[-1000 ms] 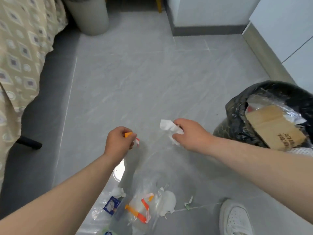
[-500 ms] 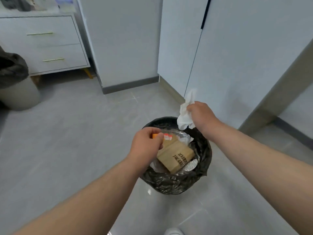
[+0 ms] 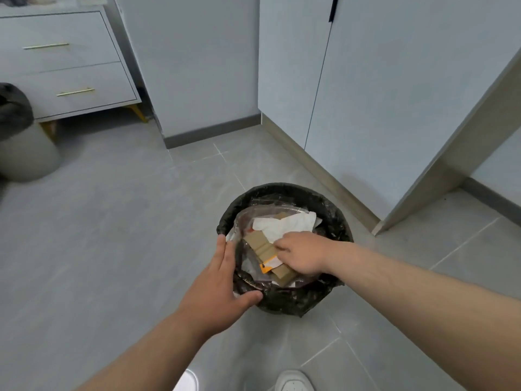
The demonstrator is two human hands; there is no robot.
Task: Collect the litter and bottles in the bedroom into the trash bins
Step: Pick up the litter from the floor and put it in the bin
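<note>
A round trash bin with a black liner point(image 3: 335, 213) stands on the grey floor by the wardrobe. In it lie a brown cardboard piece point(image 3: 260, 244), clear plastic, a white tissue point(image 3: 284, 225) and an orange wrapper point(image 3: 265, 268). My left hand point(image 3: 217, 280) rests flat against the bin's left rim, fingers straight, thumb on the front rim, holding nothing. My right hand point(image 3: 303, 253) is down on the litter inside the bin, its fingers curled at the near edge of the tissue.
A second bin with a dark liner point(image 3: 25, 153) stands at the far left, below a white drawer unit point(image 3: 64, 66). White wardrobe doors point(image 3: 366, 108) rise right behind the black bin. My white shoe point(image 3: 293, 382) is at the bottom edge.
My view swung from the litter on the floor to the bin. My left hand let the orange wrapper go into the bin and now rests on the rim. My right hand brought the tissue down in.
</note>
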